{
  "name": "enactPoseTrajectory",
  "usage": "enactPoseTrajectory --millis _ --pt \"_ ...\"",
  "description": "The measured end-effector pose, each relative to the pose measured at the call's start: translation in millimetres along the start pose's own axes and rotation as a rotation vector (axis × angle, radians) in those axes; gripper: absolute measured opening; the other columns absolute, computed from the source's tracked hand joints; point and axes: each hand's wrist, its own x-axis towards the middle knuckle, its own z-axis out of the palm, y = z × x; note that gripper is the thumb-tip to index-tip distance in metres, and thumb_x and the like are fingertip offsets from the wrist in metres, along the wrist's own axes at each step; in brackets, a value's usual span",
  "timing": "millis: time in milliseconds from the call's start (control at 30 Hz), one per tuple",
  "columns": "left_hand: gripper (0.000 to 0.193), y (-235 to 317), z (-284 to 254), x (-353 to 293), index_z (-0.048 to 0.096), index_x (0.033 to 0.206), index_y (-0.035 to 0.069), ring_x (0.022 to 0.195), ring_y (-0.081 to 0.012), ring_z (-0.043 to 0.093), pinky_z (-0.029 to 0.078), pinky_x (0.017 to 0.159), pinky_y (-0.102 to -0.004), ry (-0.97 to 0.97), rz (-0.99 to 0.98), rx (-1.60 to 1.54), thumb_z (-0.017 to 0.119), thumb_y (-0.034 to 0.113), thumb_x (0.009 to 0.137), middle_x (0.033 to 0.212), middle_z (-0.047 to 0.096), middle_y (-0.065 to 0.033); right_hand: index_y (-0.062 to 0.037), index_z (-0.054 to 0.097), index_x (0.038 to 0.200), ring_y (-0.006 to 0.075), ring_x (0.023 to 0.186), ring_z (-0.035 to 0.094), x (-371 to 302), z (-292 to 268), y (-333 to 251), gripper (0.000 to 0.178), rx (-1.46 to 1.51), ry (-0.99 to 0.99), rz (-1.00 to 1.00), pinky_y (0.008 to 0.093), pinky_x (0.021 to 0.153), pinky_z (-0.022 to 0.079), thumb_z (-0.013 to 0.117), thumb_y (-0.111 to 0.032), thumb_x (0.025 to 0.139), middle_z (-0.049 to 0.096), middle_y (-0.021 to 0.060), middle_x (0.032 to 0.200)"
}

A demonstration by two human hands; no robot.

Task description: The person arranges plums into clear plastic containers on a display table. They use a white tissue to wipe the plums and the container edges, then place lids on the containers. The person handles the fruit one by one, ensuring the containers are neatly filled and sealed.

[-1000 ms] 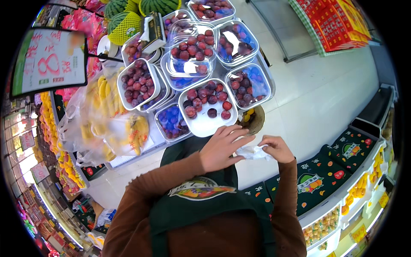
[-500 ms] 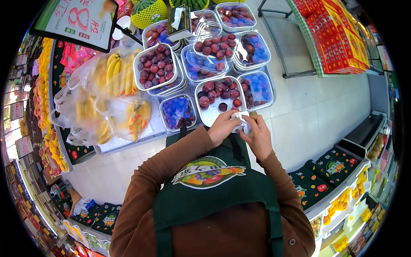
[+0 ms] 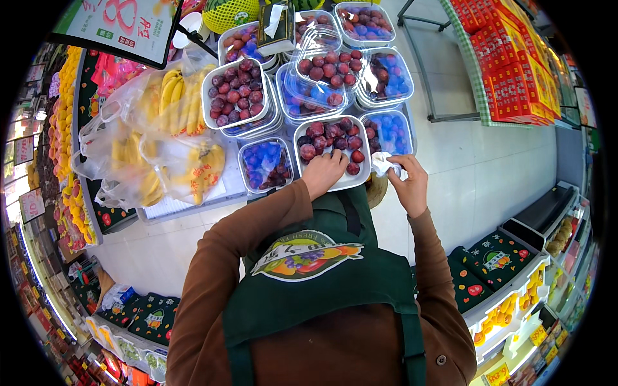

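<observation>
A white plastic tray [image 3: 313, 179] of dark red plums [image 3: 329, 134] stands at the near edge of the stand. My left hand [image 3: 325, 172] reaches into its near part, fingers curled down among the plums; whatever they close on is hidden beneath them. To the right of that tray, my right hand [image 3: 409, 184] pinches a crumpled white tissue [image 3: 387, 165]. Two reddish plums [image 3: 355, 161] lie just right of my left fingertips. Left of this tray sits a smaller plum tray [image 3: 264, 166] with blue wrap.
More plum trays [image 3: 233, 96] are stacked behind, with clear lids [image 3: 318, 48] and a tissue box [image 3: 277, 29] among them. Bagged bananas [image 3: 174, 103] lie left, under a price sign [image 3: 116, 29]. Red boxes [image 3: 518, 77] stand on a table at right. I wear a green apron [image 3: 309, 296].
My hands have parted. The left moved down into the tray; the right moved right, keeping the tissue. Another plum now shows near the tray's right side.
</observation>
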Motion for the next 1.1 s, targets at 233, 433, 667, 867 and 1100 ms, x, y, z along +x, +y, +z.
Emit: enactPoseTrajectory --millis 233,433,667,867,1100 --pt "0.034 -11.4 -76.0 -30.8 0.051 0.111 0.004 0.085 -0.0202 0.064 0.055 0.065 -0.0296 0.141 -0.300 -0.868 0.062 -0.002 0.080 0.108 0.057 -0.0126 -0.0037 0.068 0.096 0.0254 0.084 0.064 5.9 21.4 1.6 0.021 0.080 -0.056 -0.033 0.0318 0.077 0.050 0.069 0.001 0.076 0.063 0.0098 0.092" --pt "0.021 -26.1 -89.5 -52.0 0.057 0.100 0.001 0.081 -0.0135 0.061 0.053 0.068 -0.0267 0.095 -0.471 -1.184 0.068 0.002 0.083 0.098 0.061 -0.0089 -0.0042 0.068 0.097 0.0241 0.084 0.064 15.2 31.1 8.3 0.021 0.103 -0.075 0.008 0.0311 0.075 0.050 0.068 0.000 0.077 0.063 0.0092 0.092" --pt "0.012 9.3 -46.5 -9.0 0.068 0.079 -0.001 0.071 -0.0250 0.066 0.052 0.057 -0.0320 -0.081 0.040 0.101 0.062 0.008 0.074 0.082 0.064 -0.0134 -0.0036 0.068 0.097 0.0232 0.084 0.063 21.4 24.6 9.9 0.020 0.107 -0.082 0.007 0.0307 0.075 0.049 0.068 0.000 0.078 0.063 0.0086 0.092" --pt "0.013 13.8 -25.0 8.9 0.071 0.077 -0.001 0.064 -0.0237 0.066 0.050 0.048 -0.0314 -0.219 0.031 0.298 0.064 0.007 0.070 0.077 0.061 -0.0159 -0.0039 0.068 0.096 0.0252 0.085 0.063 7.9 25.8 13.9 0.021 0.118 -0.091 -0.023 0.0310 0.077 0.049 0.068 0.002 0.076 0.062 0.0093 0.091" --pt "0.014 12.7 -9.0 13.2 0.072 0.078 0.000 0.066 -0.0227 0.066 0.050 0.045 -0.0317 -0.253 -0.032 0.305 0.065 0.008 0.069 0.076 0.062 -0.0133 -0.0042 0.068 0.096 0.0274 0.089 0.062 -4.5 21.9 19.8 0.024 0.085 -0.162 -0.008 0.0339 0.081 0.049 0.068 0.002 0.073 0.061 0.0101 0.093"
